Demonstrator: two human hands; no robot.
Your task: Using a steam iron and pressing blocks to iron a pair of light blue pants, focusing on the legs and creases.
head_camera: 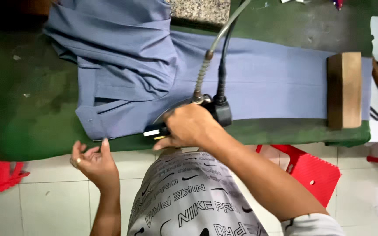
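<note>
My right hand (192, 126) is clenched around the handle of the steam iron (184, 118), which sits on the blue-grey trousers (259, 83) spread across the green pressing table (31, 109). My left hand (93, 161) is released, palm open, at the table's near edge. A wooden block (344, 89) weighs the cloth at far right.

One blue-grey garment (162, 74) on one green padded table (27, 118). One steam iron (189, 114), with two lines: one metal-sprung hose (204, 70), one black cord (222, 65). One wooden block (344, 89). Two hands: left hand (93, 162), right hand (189, 127). One ring (78, 161). Three red plastic pieces (311, 170) on the floor.
</note>
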